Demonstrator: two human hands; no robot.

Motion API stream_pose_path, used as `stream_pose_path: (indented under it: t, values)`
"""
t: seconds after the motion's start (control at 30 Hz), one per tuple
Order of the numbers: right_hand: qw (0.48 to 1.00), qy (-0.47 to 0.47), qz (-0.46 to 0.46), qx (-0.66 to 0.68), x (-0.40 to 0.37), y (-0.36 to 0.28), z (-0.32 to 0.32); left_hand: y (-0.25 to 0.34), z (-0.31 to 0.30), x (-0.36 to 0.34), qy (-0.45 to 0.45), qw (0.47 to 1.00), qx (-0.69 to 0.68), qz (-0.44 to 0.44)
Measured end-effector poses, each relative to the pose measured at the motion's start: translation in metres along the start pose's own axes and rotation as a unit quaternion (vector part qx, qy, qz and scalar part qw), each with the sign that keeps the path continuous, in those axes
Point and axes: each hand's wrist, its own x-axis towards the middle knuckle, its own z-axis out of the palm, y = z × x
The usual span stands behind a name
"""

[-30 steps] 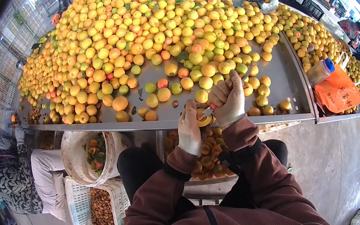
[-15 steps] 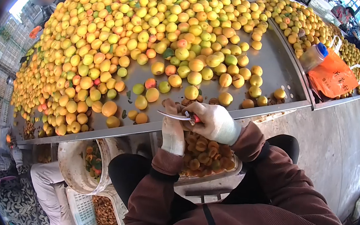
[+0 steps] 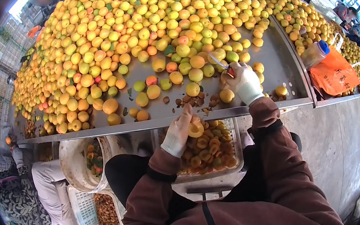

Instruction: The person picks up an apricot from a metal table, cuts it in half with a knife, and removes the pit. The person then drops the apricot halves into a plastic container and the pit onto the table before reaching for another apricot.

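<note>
My right hand (image 3: 244, 84), in a white glove, is closed around the red handle (image 3: 230, 72) of a knife. Its thin curved blade (image 3: 217, 61) points up and left over the whole apricots (image 3: 197, 62) on the metal table. Some fruit lies hidden beneath this hand. At the table's front edge, my gloved left hand (image 3: 178, 133) has an apricot half (image 3: 196, 129) at its fingers, cut face showing. Below it stands a crate (image 3: 238, 160) of apricot halves (image 3: 208, 149). Brown pits (image 3: 193, 100) lie on the table just beyond my left hand.
A raised rim (image 3: 141, 127) runs along the metal table's front. Left of my knees are a white bucket (image 3: 71, 168) and a white basket (image 3: 78, 211) with brown pits. A person (image 3: 23, 196) sits at lower left. An orange bag (image 3: 336, 74) and a blue-lidded jar (image 3: 314, 54) lie right.
My hands have parted. The right one has moved up and right with the knife, over the apricots. My left hand has turned and lowered slightly, and the halved fruit now shows beside it.
</note>
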Motion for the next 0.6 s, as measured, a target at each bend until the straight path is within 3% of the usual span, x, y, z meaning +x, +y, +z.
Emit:
stream_pose_path:
  t: [0.13,0.37,0.43,0.5,0.53,0.6]
  values:
    - [0.999,-0.045,-0.004,-0.014,0.001,0.009,0.018,0.025,0.0,-0.015,-0.022,0.991,-0.098,-0.084]
    - [0.994,-0.081,0.028,-0.067,0.002,0.005,0.018,0.014,-0.014,0.002,-0.024,0.996,-0.081,-0.017]
    - [0.994,-0.082,0.037,-0.067,-0.001,0.005,0.018,0.021,-0.01,0.002,0.038,0.995,-0.067,-0.057]
    - [0.999,0.024,0.02,0.014,-0.003,0.008,0.02,0.018,-0.013,0.005,0.041,0.996,-0.06,-0.059]
    - [0.999,0.026,0.019,0.011,-0.001,0.0,0.009,0.017,-0.013,0.007,0.044,0.995,-0.056,-0.063]
    - [0.945,-0.084,0.187,0.254,0.002,-0.015,-0.022,0.02,-0.011,0.008,0.047,0.996,-0.036,-0.069]
